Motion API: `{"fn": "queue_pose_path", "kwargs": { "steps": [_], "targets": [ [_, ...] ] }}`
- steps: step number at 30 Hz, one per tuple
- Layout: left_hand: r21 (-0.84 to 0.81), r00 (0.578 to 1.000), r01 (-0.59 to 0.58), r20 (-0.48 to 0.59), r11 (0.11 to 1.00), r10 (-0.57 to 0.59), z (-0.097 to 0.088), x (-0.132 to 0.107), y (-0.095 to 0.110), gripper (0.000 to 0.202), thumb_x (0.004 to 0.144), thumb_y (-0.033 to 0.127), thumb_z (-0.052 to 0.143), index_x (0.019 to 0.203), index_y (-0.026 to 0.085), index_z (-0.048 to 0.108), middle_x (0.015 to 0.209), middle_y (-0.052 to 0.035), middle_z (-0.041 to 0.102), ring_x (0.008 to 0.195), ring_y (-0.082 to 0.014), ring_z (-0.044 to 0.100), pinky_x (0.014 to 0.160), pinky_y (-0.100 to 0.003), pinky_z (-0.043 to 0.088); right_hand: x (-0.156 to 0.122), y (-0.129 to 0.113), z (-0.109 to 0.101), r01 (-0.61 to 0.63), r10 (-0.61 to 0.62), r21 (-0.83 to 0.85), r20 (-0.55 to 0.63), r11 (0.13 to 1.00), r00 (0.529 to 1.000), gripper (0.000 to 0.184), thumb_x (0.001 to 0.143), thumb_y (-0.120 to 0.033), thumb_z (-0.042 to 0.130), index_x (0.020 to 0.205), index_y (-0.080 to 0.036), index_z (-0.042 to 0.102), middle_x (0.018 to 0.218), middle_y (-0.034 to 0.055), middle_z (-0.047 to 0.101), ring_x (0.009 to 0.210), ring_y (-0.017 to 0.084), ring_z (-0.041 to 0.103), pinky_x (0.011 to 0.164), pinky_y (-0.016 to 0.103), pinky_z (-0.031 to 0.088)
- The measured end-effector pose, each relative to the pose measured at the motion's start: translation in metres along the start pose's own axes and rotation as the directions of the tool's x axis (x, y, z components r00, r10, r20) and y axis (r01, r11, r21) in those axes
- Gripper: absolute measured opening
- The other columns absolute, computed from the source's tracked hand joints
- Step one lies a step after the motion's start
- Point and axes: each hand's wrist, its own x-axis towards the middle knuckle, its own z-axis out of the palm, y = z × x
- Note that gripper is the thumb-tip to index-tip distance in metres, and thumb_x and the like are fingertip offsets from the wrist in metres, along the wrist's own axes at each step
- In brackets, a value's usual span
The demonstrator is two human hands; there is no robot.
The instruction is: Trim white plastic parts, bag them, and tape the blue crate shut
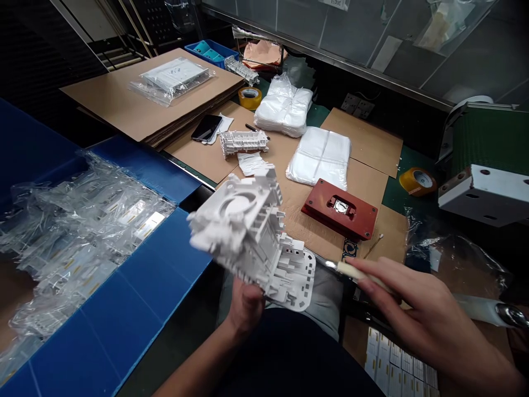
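Observation:
My left hand (246, 309) grips a white moulded plastic part (243, 231) from below, holding it up and tilted above my lap. The part is ribbed and has a round recess, and it hides most of my left fingers. My right hand (425, 314) pinches a trimming knife with a cream handle (357, 274). Its thin metal blade (330, 264) reaches towards the right edge of the part. From here I cannot tell whether the blade touches the plastic.
Cardboard sheets on the bench hold a similar white part (243, 142), a red metal jig (339, 209), white bagged stacks (319, 157), a phone (206, 128) and tape rolls (250, 97). A blue corrugated bin (136, 292) of bagged parts stands left. Printed cards (399, 364) lie lower right.

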Motion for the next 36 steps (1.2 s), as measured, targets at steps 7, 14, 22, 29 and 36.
{"fn": "queue_pose_path", "kwargs": {
  "steps": [7,14,22,29,36],
  "targets": [
    [-0.484,0.938,0.335,0.093,0.809,-0.333,0.035,0.023,0.044,0.053,0.082,0.058,0.066,0.122,0.023,0.066,0.103,-0.006,0.076,0.105,-0.0328,0.07,0.093,-0.046,0.056,0.014,0.001,0.078,-0.362,0.483,0.751,0.065,0.553,0.873,0.036,0.087,-0.047,0.073,0.115,-0.023,0.072,0.077,-0.0007,0.064,0.069,0.014,0.059,0.061,0.023,0.048],
    [-0.475,0.929,0.325,-0.001,0.818,-0.369,0.035,0.02,0.027,0.058,0.059,0.056,0.091,0.097,0.017,0.071,0.085,-0.0036,0.074,0.079,-0.0206,0.07,0.074,-0.03,0.056,0.022,0.008,0.122,-0.217,0.738,0.976,0.16,-0.019,0.656,0.039,0.08,-0.051,0.079,0.104,-0.02,0.072,0.063,-0.0067,0.046,0.049,0.006,0.032,0.044,0.018,0.025],
    [-0.437,0.933,0.303,-0.046,0.847,-0.357,0.042,0.021,0.038,0.053,0.063,0.03,0.091,0.109,0.018,0.067,0.099,-0.0068,0.076,0.088,-0.0257,0.073,0.074,-0.033,0.06,0.014,0.01,0.121,-0.101,0.658,0.995,0.083,-0.01,0.748,0.039,0.087,-0.049,0.073,0.111,-0.019,0.068,0.064,-0.0056,0.048,0.05,0.006,0.032,0.045,0.019,0.022],
    [-0.471,0.968,0.235,0.036,0.85,-0.248,0.043,0.012,0.028,0.057,0.065,0.038,0.089,0.114,0.019,0.066,0.103,-0.0093,0.076,0.093,-0.0302,0.073,0.081,-0.039,0.06,0.011,0.0,0.133,-0.164,0.666,0.985,0.162,-0.06,0.728,0.042,0.085,-0.054,0.073,0.111,-0.021,0.068,0.068,-0.0043,0.051,0.055,0.007,0.038,0.048,0.017,0.031],
    [-0.514,0.991,0.106,-0.012,0.851,-0.131,0.04,0.012,0.037,0.067,0.069,0.038,0.081,0.13,0.021,0.06,0.113,-0.0108,0.074,0.113,-0.0374,0.067,0.099,-0.05,0.055,0.002,0.009,0.119,-0.232,0.557,0.932,0.041,0.278,0.83,0.041,0.099,-0.052,0.053,0.127,-0.025,0.066,0.074,-0.0019,0.054,0.059,0.009,0.044,0.053,0.02,0.036]
  ]
}}
